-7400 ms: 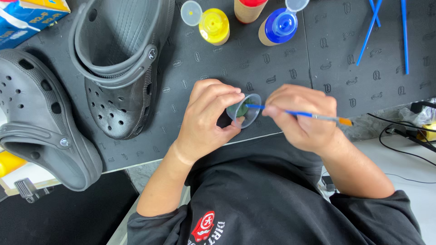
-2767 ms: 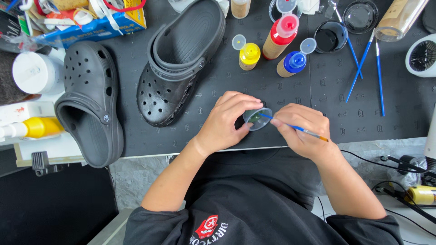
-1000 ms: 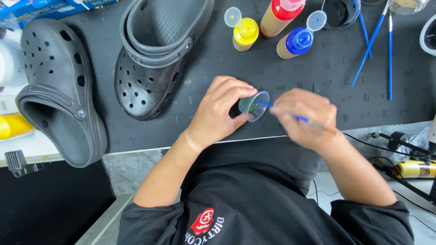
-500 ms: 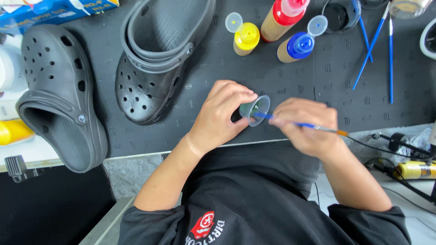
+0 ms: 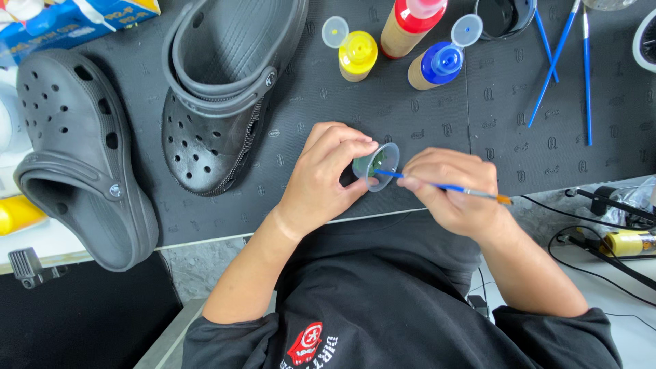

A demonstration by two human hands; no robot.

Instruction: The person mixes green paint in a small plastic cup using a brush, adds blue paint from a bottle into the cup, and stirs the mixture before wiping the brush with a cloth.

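My left hand grips a small clear plastic cup, tilted on its side, with green paint inside. In my right hand is a thin blue-handled paintbrush whose tip reaches into the cup. Both hands hover over the near edge of a black mat. Two dark grey clogs lie to the left: one on the mat, the other at the mat's left edge.
Yellow, red and blue paint bottles stand at the back with caps flipped open. Two blue brushes lie at the right. A dark round pot sits behind. Cables and a yellow tube lie off the table's right.
The view has shifted as my head moved. My hands keep the cup and brush together; the brush tip has shifted slightly inside the cup.
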